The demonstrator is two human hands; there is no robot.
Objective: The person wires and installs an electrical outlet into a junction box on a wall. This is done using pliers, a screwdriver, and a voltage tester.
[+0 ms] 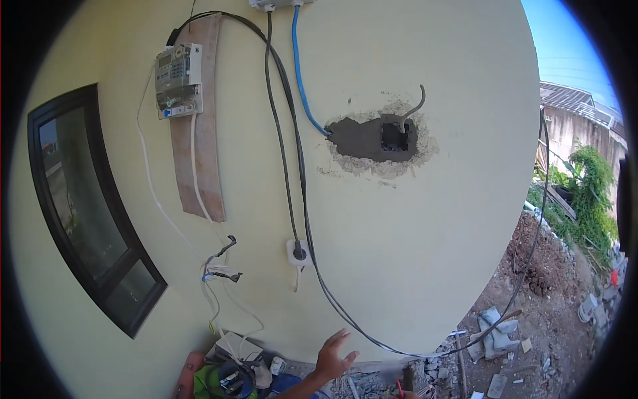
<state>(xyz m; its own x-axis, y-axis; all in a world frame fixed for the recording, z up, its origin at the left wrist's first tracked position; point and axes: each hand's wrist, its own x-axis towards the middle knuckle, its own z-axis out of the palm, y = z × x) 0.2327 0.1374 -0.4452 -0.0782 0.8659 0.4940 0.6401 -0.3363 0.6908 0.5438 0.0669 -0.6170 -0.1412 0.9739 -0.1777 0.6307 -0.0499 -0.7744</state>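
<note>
My left hand (334, 358) is raised in front of the lower wall, its fingers spread and nothing in them. It is nearest to the slack black cable (337, 308), which hangs in a loop along the wall. My right hand (410, 395) shows only a sliver at the bottom edge, around a thin red tool (400, 386); a grey blur lies just above it. Higher up, a patch of dark grey mortar (357, 138) surrounds a square wall box (395, 137). A grey conduit (416, 106) sticks out of the box, and a blue conduit (298, 66) enters the patch's left end.
An electricity meter (178, 80) hangs on a wooden board (194, 159). Below are taped wire ends (226, 256) and a plugged white socket (299, 253). Bags and tools (229, 379) lie lower left by the wall. Rubble (498, 332) covers the ground at right.
</note>
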